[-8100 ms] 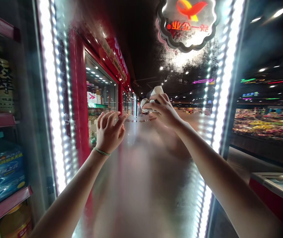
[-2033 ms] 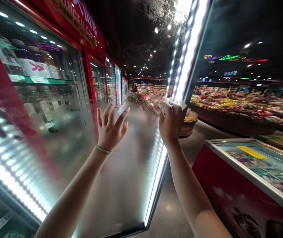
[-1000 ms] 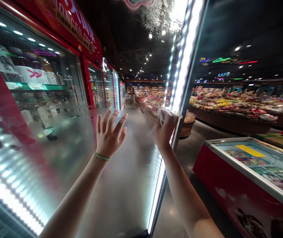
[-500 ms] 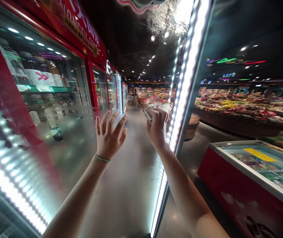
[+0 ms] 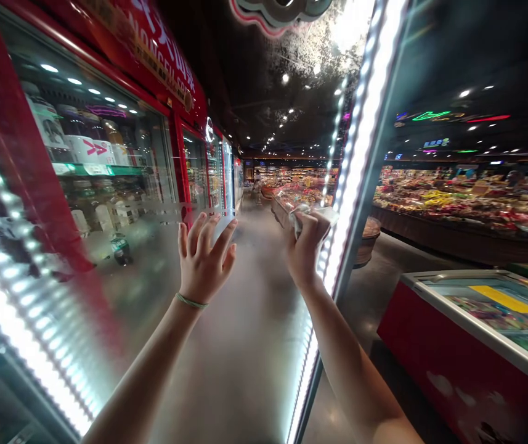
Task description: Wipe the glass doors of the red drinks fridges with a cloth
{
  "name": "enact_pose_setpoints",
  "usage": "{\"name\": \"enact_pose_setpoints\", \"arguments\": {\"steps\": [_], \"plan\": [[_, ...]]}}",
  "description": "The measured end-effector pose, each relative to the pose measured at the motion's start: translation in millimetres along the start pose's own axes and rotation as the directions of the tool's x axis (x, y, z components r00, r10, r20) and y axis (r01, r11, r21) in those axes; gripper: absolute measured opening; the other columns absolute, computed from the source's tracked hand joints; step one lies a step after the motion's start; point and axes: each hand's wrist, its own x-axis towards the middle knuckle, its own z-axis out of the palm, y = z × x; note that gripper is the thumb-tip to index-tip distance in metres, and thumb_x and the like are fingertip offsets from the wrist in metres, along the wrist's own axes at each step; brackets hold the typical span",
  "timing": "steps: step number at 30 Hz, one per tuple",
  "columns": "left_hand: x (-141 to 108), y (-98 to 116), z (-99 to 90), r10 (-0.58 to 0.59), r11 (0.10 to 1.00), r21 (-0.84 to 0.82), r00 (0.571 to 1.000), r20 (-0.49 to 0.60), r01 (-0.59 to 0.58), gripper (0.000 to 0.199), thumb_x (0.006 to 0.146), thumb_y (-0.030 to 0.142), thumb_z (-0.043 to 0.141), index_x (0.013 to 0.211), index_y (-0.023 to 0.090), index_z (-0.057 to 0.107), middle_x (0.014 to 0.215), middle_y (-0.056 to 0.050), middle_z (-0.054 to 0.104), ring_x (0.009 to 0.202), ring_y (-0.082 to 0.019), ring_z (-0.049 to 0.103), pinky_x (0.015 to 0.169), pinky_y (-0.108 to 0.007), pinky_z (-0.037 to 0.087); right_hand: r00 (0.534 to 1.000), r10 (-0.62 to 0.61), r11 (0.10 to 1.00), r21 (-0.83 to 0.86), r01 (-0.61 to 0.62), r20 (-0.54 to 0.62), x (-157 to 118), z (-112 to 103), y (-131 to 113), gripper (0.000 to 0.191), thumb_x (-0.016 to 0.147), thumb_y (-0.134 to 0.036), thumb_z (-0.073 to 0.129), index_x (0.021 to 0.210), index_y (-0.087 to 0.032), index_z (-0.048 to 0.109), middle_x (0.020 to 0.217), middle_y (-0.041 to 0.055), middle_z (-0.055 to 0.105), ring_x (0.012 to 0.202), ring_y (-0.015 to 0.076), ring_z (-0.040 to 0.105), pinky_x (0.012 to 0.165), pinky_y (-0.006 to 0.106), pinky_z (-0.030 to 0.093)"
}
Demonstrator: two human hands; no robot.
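Note:
My left hand [image 5: 204, 262] is raised with its fingers spread against a see-through glass pane [image 5: 240, 345], and a thin green band circles the wrist. Nothing is in that hand. To its right, my right hand [image 5: 304, 253] grips a crumpled pale cloth [image 5: 324, 221], which sticks out past the fingers near the lit edge of the pane. A bright strip of lights [image 5: 353, 135] runs down the pane's right side. The right hand is slightly blurred.
A red fridge [image 5: 181, 154] with bottles [image 5: 89, 148] on its shelves stands at the left. Another light strip [image 5: 18, 333] crosses the lower left. At the right are a red chest freezer [image 5: 434, 351] and long displays of packaged goods [image 5: 467, 206].
My right hand has moved right with the cloth, closer to the light strip. My left hand has hardly moved. The background has shifted a little to the right.

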Motion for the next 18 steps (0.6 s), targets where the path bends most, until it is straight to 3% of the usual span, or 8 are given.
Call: {"name": "enact_pose_setpoints", "arguments": {"steps": [4, 9, 13, 18], "plan": [[-1.0, -2.6, -0.7, -0.008, 1.000, -0.009, 1.000, 0.011, 0.008, 0.058, 0.098, 0.030, 0.066, 0.154, 0.035, 0.057, 0.154, -0.010, 0.060, 0.152, -0.035, 0.048, 0.134, -0.060, 0.016, 0.990, -0.099, 0.995, 0.017, 0.098, 0.102, 0.4, 5.1, -2.3, 0.034, 0.095, -0.010, 0.055, 0.124, -0.028, 0.059, 0.124, 0.0110, 0.054, 0.116, 0.0276, 0.053, 0.104, 0.051, 0.049], [-2.4, -6.1, -3.0, -0.010, 1.000, 0.014, 1.000, -0.004, 0.010, 0.058, 0.097, 0.028, 0.066, 0.154, 0.034, 0.057, 0.151, -0.011, 0.062, 0.151, -0.035, 0.049, 0.134, -0.060, 0.018, 1.000, -0.017, 0.999, -0.029, 0.016, -0.010, 0.9, 5.9, -2.2, 0.034, 0.095, -0.010, 0.054, 0.124, -0.028, 0.057, 0.123, 0.0103, 0.052, 0.117, 0.0275, 0.053, 0.103, 0.051, 0.050], [-2.0, -8.4, -3.4, 0.006, 0.999, 0.034, 1.000, -0.016, -0.006, 0.058, 0.097, 0.027, 0.067, 0.154, 0.033, 0.058, 0.149, -0.011, 0.063, 0.150, -0.035, 0.050, 0.134, -0.060, 0.020, 0.984, -0.154, 0.988, 0.023, 0.152, 0.093, 2.0, 8.8, -5.3, 0.035, 0.095, -0.007, 0.053, 0.122, -0.029, 0.059, 0.122, 0.0095, 0.053, 0.114, 0.0261, 0.053, 0.100, 0.047, 0.050], [1.5, -15.6, -6.3, 0.012, 0.999, 0.034, 1.000, -0.021, -0.011, 0.058, 0.096, 0.027, 0.067, 0.153, 0.034, 0.059, 0.150, -0.011, 0.062, 0.150, -0.035, 0.050, 0.133, -0.060, 0.021, 1.000, -0.001, 0.999, 0.051, 0.000, 0.020, 11.2, 13.7, -4.9, 0.036, 0.092, -0.007, 0.054, 0.122, -0.027, 0.059, 0.122, 0.0102, 0.051, 0.116, 0.0282, 0.051, 0.102, 0.050, 0.048]]}}
